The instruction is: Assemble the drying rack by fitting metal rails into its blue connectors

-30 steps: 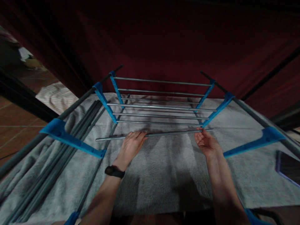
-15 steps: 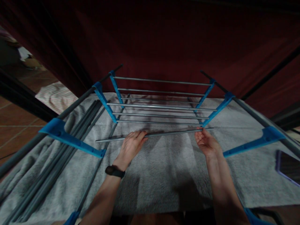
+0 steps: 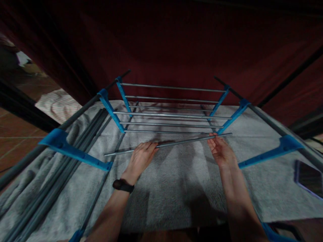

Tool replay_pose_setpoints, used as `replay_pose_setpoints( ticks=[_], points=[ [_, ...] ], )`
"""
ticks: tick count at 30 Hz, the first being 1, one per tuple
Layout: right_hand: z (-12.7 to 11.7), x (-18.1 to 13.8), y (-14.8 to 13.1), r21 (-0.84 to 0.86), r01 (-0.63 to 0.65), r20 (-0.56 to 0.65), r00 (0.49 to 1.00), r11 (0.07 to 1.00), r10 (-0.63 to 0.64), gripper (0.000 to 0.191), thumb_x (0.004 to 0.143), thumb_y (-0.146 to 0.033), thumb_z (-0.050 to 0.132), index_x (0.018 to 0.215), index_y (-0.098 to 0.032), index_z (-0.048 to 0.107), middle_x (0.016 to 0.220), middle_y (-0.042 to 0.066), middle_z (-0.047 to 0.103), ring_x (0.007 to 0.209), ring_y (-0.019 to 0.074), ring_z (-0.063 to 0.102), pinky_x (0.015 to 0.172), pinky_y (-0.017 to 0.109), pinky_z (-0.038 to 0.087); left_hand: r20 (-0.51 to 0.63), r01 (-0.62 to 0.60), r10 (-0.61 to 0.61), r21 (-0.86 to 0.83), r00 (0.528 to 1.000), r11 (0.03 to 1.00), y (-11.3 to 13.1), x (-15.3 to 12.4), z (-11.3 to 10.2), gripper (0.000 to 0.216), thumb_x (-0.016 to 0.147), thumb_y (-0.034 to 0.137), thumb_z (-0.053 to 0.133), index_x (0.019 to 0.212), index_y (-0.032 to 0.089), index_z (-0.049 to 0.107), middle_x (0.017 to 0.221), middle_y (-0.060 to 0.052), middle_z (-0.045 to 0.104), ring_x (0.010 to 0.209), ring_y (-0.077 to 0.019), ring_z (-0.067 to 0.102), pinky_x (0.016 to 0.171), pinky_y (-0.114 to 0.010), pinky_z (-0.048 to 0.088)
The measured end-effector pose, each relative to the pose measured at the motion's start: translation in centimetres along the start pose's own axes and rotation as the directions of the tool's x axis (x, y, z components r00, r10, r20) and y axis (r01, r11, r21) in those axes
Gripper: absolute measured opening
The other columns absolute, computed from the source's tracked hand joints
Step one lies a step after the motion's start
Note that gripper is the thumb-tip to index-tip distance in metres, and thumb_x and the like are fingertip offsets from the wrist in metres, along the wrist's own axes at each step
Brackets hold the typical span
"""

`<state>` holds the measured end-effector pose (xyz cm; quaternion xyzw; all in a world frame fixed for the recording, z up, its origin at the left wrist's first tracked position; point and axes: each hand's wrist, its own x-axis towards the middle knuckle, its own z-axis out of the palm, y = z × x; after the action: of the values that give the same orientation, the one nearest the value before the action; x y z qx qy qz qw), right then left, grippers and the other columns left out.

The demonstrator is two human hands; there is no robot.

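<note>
A thin grey metal rod [image 3: 184, 142] lies crosswise in both hands, its right end higher than its left. My left hand [image 3: 143, 155] is wrapped over it left of the middle, palm down. Close to its right end, my right hand [image 3: 220, 149] pinches it with the palm turned up. Around the hands stands a rack frame of grey tubes with blue plastic brackets. The near left bracket [image 3: 75, 149] and near right bracket [image 3: 272, 152] have no rod between them. Behind, the paired far brackets [image 3: 111, 109] carry several crossbars [image 3: 171, 115].
Under everything spreads a grey towel [image 3: 176, 188]. Several loose grey tubes [image 3: 68, 161] lie on it at the left. A phone [image 3: 309, 178] rests at the right edge. A dark red curtain [image 3: 171, 43] hangs behind the frame, and a striped cloth [image 3: 59, 105] lies at the far left.
The rod's right end has risen with my right hand, while its left end has dipped slightly, so it tilts more. My left hand keeps its hold. The view has shifted a little.
</note>
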<state>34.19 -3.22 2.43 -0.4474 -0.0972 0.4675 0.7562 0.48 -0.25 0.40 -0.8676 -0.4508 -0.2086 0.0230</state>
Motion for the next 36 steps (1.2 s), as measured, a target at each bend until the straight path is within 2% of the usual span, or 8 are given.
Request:
replay_pose_setpoints(
  ticks=[5, 8, 13, 20, 25, 29, 36],
  points=[
    [0.8, -0.5, 0.0, -0.056, 0.069, 0.063, 0.996, 0.996, -0.065, 0.012, 0.08, -0.008, 0.072, 0.077, -0.019, 0.067, 0.089, 0.0, 0.077, 0.079, 0.0111, 0.074, 0.077, 0.023, 0.063, -0.028, -0.006, 0.006, -0.01, 1.0, 1.0, 0.1, 0.0, 0.2, 0.027, 0.103, 0.03, 0.045, 0.114, 0.019, 0.067, 0.099, -0.009, 0.074, 0.089, -0.0231, 0.068, 0.083, -0.037, 0.052],
    [1.2, -0.6, 0.1, -0.12, 0.091, 0.06, 0.995, 0.989, -0.085, 0.01, 0.08, -0.012, 0.075, 0.081, -0.02, 0.069, 0.086, 0.001, 0.077, 0.074, 0.0112, 0.073, 0.072, 0.022, 0.063, -0.048, -0.001, 0.0, -0.012, 0.999, 1.0, 0.1, 0.0, 0.3, 0.028, 0.104, 0.031, 0.044, 0.113, 0.018, 0.067, 0.098, -0.009, 0.074, 0.089, -0.0235, 0.068, 0.082, -0.037, 0.053],
    [1.7, -0.8, -0.1, -0.15, 0.102, 0.082, 0.993, 0.983, -0.091, 0.012, 0.078, -0.016, 0.078, 0.084, -0.02, 0.069, 0.086, 0.001, 0.077, 0.075, 0.0125, 0.074, 0.07, 0.022, 0.062, -0.068, 0.005, -0.006, -0.009, 0.998, 1.0, 0.0, -0.1, 0.4, 0.029, 0.104, 0.032, 0.044, 0.116, 0.018, 0.065, 0.1, -0.009, 0.074, 0.091, -0.0235, 0.069, 0.083, -0.037, 0.053],
    [2.2, -1.2, -0.1, -0.162, 0.124, 0.208, 0.974, 0.979, -0.089, 0.023, 0.074, -0.023, 0.083, 0.094, -0.021, 0.072, 0.092, 0.002, 0.078, 0.085, 0.015, 0.075, 0.077, 0.025, 0.062, -0.122, -0.005, 0.004, -0.007, 0.993, 1.0, 0.3, 0.0, 0.6, 0.03, 0.105, 0.033, 0.042, 0.114, 0.018, 0.065, 0.099, -0.009, 0.075, 0.089, -0.023, 0.069, 0.082, -0.037, 0.054],
    [2.3, -1.2, 0.2, -0.194, 0.148, 0.294, 0.952, 0.97, -0.087, 0.025, 0.072, -0.029, 0.083, 0.094, -0.022, 0.074, 0.103, 0.003, 0.079, 0.088, 0.0157, 0.074, 0.078, 0.026, 0.061, -0.147, -0.002, -0.002, -0.026, 0.989, 1.0, 1.6, 0.0, 1.1, 0.028, 0.105, 0.033, 0.042, 0.116, 0.018, 0.064, 0.096, -0.008, 0.074, 0.086, -0.0222, 0.07, 0.078, -0.035, 0.055],
    [2.8, -1.5, 0.8, -0.191, 0.12, 0.318, 0.947, 0.974, -0.054, 0.031, 0.071, -0.032, 0.083, 0.1, -0.022, 0.075, 0.104, 0.005, 0.079, 0.088, 0.0169, 0.074, 0.079, 0.028, 0.061, -0.133, 0.015, -0.02, -0.042, 0.991, 0.999, 3.0, 0.1, 1.6, 0.028, 0.105, 0.033, 0.042, 0.118, 0.019, 0.062, 0.096, -0.007, 0.074, 0.084, -0.0217, 0.07, 0.076, -0.035, 0.055],
    [3.8, -1.9, 2.9, -0.261, 0.043, 0.284, 0.958, 0.964, 0.035, 0.033, 0.071, -0.04, 0.085, 0.096, -0.023, 0.074, 0.088, 0.002, 0.078, 0.076, 0.0151, 0.072, 0.075, 0.028, 0.06, -0.121, 0.013, -0.03, -0.136, 0.992, 0.991, 4.2, 0.1, 2.5, 0.026, 0.104, 0.029, 0.044, 0.124, 0.02, 0.059, 0.103, -0.008, 0.073, 0.092, -0.0213, 0.07, 0.084, -0.036, 0.057]
  ],
)
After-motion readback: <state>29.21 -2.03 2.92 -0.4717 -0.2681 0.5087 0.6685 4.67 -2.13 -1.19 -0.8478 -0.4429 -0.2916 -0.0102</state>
